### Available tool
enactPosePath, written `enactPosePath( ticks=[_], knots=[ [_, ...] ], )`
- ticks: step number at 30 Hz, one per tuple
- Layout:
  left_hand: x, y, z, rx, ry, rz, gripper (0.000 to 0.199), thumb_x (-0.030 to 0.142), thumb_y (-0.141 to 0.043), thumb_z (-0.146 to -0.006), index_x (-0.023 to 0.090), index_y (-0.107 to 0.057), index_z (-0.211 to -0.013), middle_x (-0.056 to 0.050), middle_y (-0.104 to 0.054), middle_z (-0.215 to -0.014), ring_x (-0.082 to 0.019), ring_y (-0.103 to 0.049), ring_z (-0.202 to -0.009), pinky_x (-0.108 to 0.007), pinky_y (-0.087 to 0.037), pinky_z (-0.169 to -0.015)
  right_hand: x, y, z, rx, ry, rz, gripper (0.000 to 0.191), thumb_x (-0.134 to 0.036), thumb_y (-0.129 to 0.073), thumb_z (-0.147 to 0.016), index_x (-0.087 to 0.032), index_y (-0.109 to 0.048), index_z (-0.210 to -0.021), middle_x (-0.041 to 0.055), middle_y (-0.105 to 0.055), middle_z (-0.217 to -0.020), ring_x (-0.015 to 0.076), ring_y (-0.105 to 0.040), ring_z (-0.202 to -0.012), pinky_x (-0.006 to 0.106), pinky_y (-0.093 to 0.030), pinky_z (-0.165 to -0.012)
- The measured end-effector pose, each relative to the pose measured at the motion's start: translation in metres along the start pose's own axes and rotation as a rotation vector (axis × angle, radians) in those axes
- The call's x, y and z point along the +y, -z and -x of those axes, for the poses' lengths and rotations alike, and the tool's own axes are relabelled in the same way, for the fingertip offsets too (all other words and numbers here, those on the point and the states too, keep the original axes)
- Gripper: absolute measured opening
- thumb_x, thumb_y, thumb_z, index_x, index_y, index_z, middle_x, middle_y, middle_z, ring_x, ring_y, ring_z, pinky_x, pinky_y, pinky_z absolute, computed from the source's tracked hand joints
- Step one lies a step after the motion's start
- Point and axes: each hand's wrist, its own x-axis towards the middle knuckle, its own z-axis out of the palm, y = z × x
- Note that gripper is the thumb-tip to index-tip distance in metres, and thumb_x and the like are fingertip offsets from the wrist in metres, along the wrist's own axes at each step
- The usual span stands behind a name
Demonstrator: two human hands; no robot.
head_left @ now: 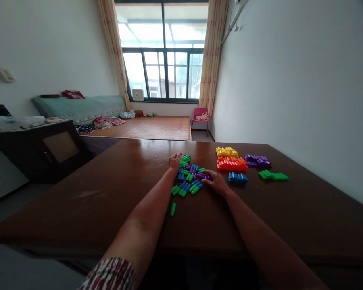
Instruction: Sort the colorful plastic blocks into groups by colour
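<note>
A mixed pile of small, capsule-like plastic pieces (185, 187) in green, blue and purple lies mid-table. At its far left edge is my left hand (174, 162), fingers stretched forward and apart beside the green pieces (184, 163); nothing is visibly gripped. My right hand (217, 183) rests at the pile's right side, thumb and fingers curved around a purple plastic piece (200, 176); the fingertips are partly hard to make out. One loose green piece (173, 209) lies apart, nearer to me.
Sorted by colour, yellow (226, 152), orange (232, 163), purple (258, 160), blue (237, 178) and green (273, 175) groups sit on the right of the brown table (109, 201). Beyond are a bed (160, 125) and pink chair (200, 112); a dark cabinet (39, 149) stands left.
</note>
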Motion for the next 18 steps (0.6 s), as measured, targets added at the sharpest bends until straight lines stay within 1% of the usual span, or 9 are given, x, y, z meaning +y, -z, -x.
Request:
enactPosePath(
  ticks=[2, 5, 7, 9, 11, 13, 15, 18],
  knots=[
    [0.005, 0.018, -0.002, -0.010, -0.008, -0.019, 0.042, 0.051, -0.055, -0.077, 0.015, -0.073, -0.087, -0.009, -0.074, -0.092, -0.022, -0.065, -0.090, -0.032, -0.049, -0.083, 0.002, 0.003, 0.001, -0.055, -0.002, -0.098, 0.054, -0.036, -0.071, -0.073, -0.024, -0.058, -0.124, 0.0063, -0.065, -0.119, 0.0225, -0.062, -0.105, 0.039, -0.048, -0.095],
    [0.005, 0.050, 0.003, -0.062, -0.020, -0.055, 0.038, 0.051, -0.061, -0.072, 0.015, -0.072, -0.080, -0.008, -0.074, -0.086, -0.022, -0.066, -0.086, -0.033, -0.050, -0.082, 0.003, 0.003, 0.000, -0.117, 0.054, -0.195, 0.056, -0.033, -0.069, -0.074, -0.025, -0.055, -0.127, 0.0052, -0.063, -0.123, 0.0209, -0.061, -0.109, 0.038, -0.048, -0.097],
    [-0.001, 0.068, 0.012, -0.097, -0.025, -0.078, 0.039, 0.051, -0.061, -0.072, 0.014, -0.072, -0.080, -0.008, -0.074, -0.084, -0.022, -0.066, -0.082, -0.034, -0.051, -0.079, 0.003, 0.002, -0.003, -0.086, 0.070, -0.199, 0.050, -0.034, -0.066, -0.077, -0.024, -0.056, -0.125, 0.0059, -0.065, -0.119, 0.0200, -0.063, -0.104, 0.037, -0.050, -0.093],
    [-0.008, 0.078, 0.022, -0.121, -0.033, -0.103, 0.041, 0.051, -0.059, -0.074, 0.014, -0.071, -0.084, -0.008, -0.074, -0.085, -0.022, -0.067, -0.081, -0.035, -0.052, -0.077, 0.003, 0.000, -0.005, 0.002, 0.052, -0.161, 0.041, -0.035, -0.061, -0.081, -0.022, -0.059, -0.120, 0.0070, -0.068, -0.110, 0.0193, -0.065, -0.095, 0.036, -0.053, -0.086],
    [-0.015, 0.083, 0.029, -0.137, -0.051, -0.131, 0.042, 0.051, -0.056, -0.076, 0.014, -0.071, -0.088, -0.009, -0.074, -0.087, -0.022, -0.067, -0.081, -0.035, -0.053, -0.077, 0.006, 0.000, -0.006, 0.099, 0.030, -0.105, 0.035, -0.034, -0.056, -0.084, -0.020, -0.062, -0.116, 0.0081, -0.068, -0.107, 0.0187, -0.066, -0.088, 0.036, -0.054, -0.082],
    [-0.020, 0.083, 0.033, -0.163, -0.079, -0.164, 0.039, 0.048, -0.055, -0.077, 0.015, -0.071, -0.090, -0.008, -0.073, -0.088, -0.021, -0.067, -0.082, -0.035, -0.053, -0.078, 0.010, 0.000, -0.007, 0.158, 0.018, -0.033, 0.034, -0.031, -0.054, -0.084, -0.020, -0.062, -0.115, 0.0089, -0.067, -0.109, 0.0180, -0.065, -0.086, 0.035, -0.053, -0.083],
    [-0.022, 0.081, 0.034, -0.204, -0.105, -0.193, 0.033, 0.044, -0.057, -0.077, 0.017, -0.072, -0.088, -0.007, -0.074, -0.087, -0.021, -0.067, -0.082, -0.035, -0.052, -0.080, 0.014, 0.000, -0.008, 0.171, 0.009, 0.065, 0.036, -0.028, -0.053, -0.084, -0.019, -0.061, -0.118, 0.0094, -0.065, -0.114, 0.0180, -0.063, -0.087, 0.036, -0.051, -0.087],
    [-0.023, 0.079, 0.033, -0.283, -0.157, -0.269, 0.027, 0.039, -0.056, -0.080, 0.019, -0.073, -0.089, -0.005, -0.074, -0.086, -0.021, -0.067, -0.083, -0.033, -0.051, -0.080, 0.017, -0.006, -0.013, 0.140, -0.006, 0.229, 0.044, -0.029, -0.052, -0.085, -0.019, -0.056, -0.128, 0.0101, -0.063, -0.121, 0.0210, -0.060, -0.098, 0.039, -0.046, -0.094]
  ],
)
